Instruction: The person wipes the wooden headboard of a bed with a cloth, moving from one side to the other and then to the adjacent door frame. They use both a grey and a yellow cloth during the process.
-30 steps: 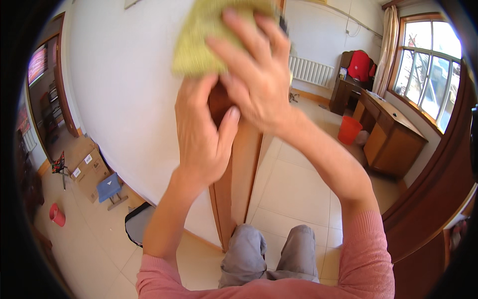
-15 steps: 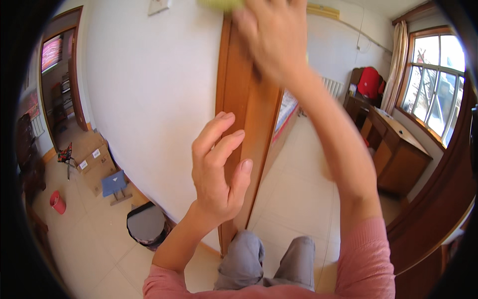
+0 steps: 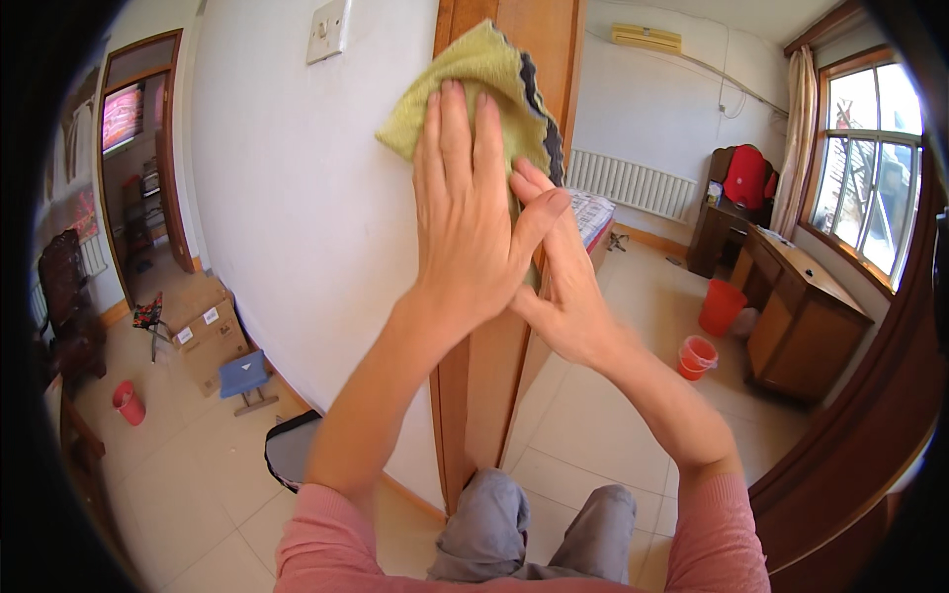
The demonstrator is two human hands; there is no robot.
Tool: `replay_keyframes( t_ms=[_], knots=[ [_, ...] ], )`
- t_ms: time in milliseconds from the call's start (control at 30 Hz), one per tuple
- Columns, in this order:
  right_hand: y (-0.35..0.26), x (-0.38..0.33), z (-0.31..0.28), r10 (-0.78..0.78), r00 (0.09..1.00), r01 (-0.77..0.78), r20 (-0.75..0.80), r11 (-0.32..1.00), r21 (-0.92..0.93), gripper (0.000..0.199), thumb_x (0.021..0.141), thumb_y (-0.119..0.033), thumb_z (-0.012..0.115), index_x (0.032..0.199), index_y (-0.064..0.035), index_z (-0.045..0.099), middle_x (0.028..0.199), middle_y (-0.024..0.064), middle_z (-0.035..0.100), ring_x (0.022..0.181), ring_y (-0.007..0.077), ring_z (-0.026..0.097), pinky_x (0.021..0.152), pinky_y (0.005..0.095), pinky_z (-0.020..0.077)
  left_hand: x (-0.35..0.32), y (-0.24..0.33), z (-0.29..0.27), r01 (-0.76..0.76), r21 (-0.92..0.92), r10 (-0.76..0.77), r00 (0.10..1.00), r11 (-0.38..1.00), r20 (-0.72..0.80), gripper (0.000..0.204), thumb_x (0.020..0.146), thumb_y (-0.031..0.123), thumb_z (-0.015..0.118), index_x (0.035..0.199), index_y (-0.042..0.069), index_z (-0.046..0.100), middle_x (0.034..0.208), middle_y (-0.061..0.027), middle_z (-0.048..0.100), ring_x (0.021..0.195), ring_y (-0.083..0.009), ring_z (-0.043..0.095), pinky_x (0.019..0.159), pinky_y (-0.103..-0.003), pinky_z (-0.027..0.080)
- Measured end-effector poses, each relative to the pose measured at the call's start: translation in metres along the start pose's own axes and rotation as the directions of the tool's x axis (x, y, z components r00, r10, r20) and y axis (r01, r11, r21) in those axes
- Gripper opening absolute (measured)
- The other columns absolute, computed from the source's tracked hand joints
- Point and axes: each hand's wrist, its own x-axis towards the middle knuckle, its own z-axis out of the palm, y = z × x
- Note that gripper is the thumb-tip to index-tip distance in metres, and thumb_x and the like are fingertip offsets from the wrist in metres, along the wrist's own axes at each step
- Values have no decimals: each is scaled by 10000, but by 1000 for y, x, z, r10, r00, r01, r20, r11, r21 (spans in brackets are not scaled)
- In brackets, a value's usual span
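A yellow-green cleaning cloth (image 3: 494, 59) with a dark scalloped edge lies against the brown wooden door frame (image 3: 560, 40), its left corner reaching over the white wall. My left hand (image 3: 460, 212) lies on the cloth with its fingers stretched out flat and its thumb crossing over my right hand. Beside it, my right hand (image 3: 565, 267) is closed on the lower right part of the cloth. My left hand partly covers its fingers and grip.
A light switch (image 3: 328, 32) is on the wall at upper left. Cardboard boxes (image 3: 208, 341), a blue folding stool (image 3: 243, 376) and a dark-rimmed round container (image 3: 294, 453) stand along the wall. Through the doorway are red buckets (image 3: 698, 358), a wooden desk (image 3: 806, 331) and a radiator (image 3: 633, 185).
My right hand has come down from the top of the frame with the cloth. My left hand has risen and now lies flat on the cloth. More of the room at right shows.
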Motion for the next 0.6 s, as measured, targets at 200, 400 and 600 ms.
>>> replay_keyframes(
  t_ms=[200, 400, 600],
  knots=[
    [12, -65, 2, 165, 986, -165, -35, 986, 15, 691, 856, -7, 635, 1494, -19, 369, 1582, 187, 310, 1465, 360, 313, 1159, 439, 324, 83, -40, 10, -209, 271, 236, 969, 940, -73, 711, 907, 285, 625, 1494, -13, 357, 1534, -262, 345, 1438, -414, 312, 1164, -524, 272],
    [50, -130, 10, 380, 925, -379, -2, 922, 75, 522, 864, 23, 626, 1369, -40, 511, 1537, 121, 406, 1257, 281, 519, 926, 347, 499, 188, -63, 32, -156, 405, 210, 974, 901, -91, 729, 901, 221, 507, 1477, -134, 236, 1553, -347, 247, 1472, -443, 232, 1232, -480, 181],
    [62, -199, 32, 563, 820, -572, 98, 812, 120, 385, 859, 34, 628, 1239, -10, 581, 1473, 129, 476, 1106, 271, 596, 867, 328, 511, 240, -61, 27, -273, 695, 325, 944, 665, 61, 598, 909, 124, 448, 1445, -120, 343, 1528, -344, 308, 1453, -433, 296, 1216, -459, 240]
  ],
)
